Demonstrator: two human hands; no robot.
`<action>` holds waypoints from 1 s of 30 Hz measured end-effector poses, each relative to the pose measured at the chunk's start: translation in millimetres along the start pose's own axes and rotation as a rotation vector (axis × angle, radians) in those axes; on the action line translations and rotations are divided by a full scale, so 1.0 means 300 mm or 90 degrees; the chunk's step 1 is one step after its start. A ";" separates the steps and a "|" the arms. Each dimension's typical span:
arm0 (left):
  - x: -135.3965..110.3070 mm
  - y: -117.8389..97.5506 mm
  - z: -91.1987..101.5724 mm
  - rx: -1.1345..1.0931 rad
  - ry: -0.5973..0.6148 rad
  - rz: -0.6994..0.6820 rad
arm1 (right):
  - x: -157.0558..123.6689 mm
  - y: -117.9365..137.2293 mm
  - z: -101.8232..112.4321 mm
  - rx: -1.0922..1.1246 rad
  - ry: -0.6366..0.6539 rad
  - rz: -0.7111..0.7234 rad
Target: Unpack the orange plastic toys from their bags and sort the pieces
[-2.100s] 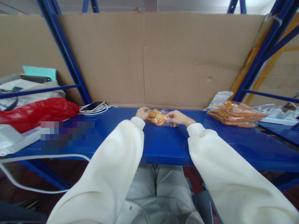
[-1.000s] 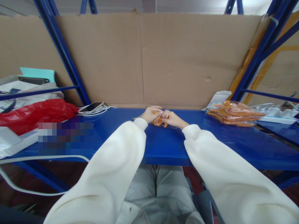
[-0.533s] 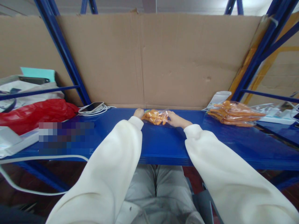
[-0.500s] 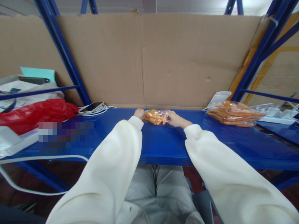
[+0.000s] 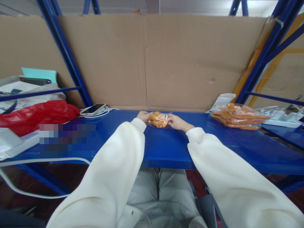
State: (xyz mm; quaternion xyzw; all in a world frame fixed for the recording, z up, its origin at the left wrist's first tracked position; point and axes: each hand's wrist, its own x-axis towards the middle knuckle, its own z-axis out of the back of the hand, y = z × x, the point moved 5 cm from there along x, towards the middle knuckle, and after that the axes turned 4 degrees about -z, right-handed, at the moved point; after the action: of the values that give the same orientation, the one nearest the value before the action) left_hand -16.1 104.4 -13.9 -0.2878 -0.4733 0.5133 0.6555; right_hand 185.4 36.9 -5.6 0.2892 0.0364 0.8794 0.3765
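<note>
A clear plastic bag with orange, finger-like pieces inside lies on the blue shelf top, straight ahead of me. My left hand is closed on its left end. From the other side my right hand grips the bag's right end, with thumb and fingers pinched on the plastic. What exactly the orange pieces are, I cannot make out. White sleeves cover both forearms up to the wrists.
Clear bags of similar orange things are piled at the right. On the left lie a red plastic bag, a phone and a coiled white cable. A cardboard sheet stands behind the blue shelf top.
My right hand has shifted slightly left, and my left hand a little right along the bag. The bag is now bunched more tightly between them.
</note>
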 end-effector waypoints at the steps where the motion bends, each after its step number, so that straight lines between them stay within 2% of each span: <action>1: -0.003 -0.004 0.000 0.003 -0.006 0.022 | 0.000 0.002 0.000 0.001 0.006 -0.001; 3: -0.013 -0.013 -0.001 0.014 -0.023 0.065 | -0.001 0.010 0.001 0.006 0.026 0.008; 9: -0.052 -0.062 -0.001 0.116 -0.060 0.065 | -0.004 0.041 0.008 0.033 0.047 0.085; 17: -0.081 -0.095 -0.001 0.266 -0.042 0.058 | -0.006 0.030 0.011 0.039 0.053 0.097; 25: -0.080 -0.075 -0.002 0.272 -0.034 0.076 | -0.002 0.027 0.017 0.112 0.055 0.028; 30: -0.094 -0.085 0.006 0.280 -0.049 0.057 | -0.003 0.033 0.022 0.149 0.061 -0.013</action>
State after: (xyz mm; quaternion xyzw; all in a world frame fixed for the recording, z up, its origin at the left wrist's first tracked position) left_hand -8.2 69.9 -0.5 -0.1390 -0.3613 0.6431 0.6607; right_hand 183.1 28.3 2.4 0.2880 0.1595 0.8782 0.3470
